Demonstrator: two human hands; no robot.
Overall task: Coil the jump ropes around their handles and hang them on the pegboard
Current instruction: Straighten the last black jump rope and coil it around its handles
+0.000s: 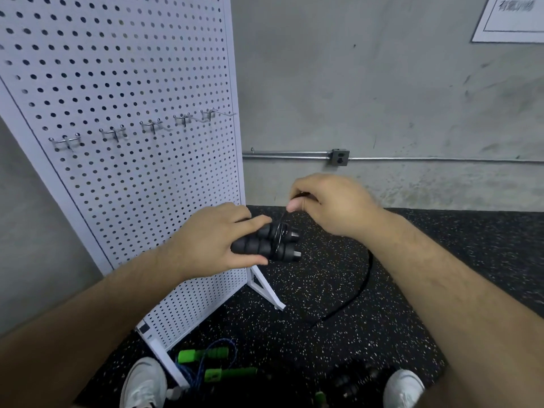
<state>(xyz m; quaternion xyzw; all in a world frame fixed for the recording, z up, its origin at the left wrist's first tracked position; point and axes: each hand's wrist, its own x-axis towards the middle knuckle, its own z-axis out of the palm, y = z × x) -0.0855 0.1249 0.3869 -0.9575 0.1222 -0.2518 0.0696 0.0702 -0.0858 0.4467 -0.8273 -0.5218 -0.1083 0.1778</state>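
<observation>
The left hand (pixel 212 240) is curled tight round two black bumpy foam handles (pixel 259 245), held side by side. Just above them, the right hand (pixel 326 204) pinches the thin black rope (pixel 366 282) between thumb and finger. From the pinch the rope goes down and wraps round the handles. More of it lies below the grip on the black speckled rubber floor (pixel 441 275). Left of the grip stands the white metal pegboard (pixel 132 83) with a row of silver hooks (pixel 113 133). Far below, by a white shoe (pixel 141 381), lies a green-handled jump rope (pixel 216 353).
</observation>
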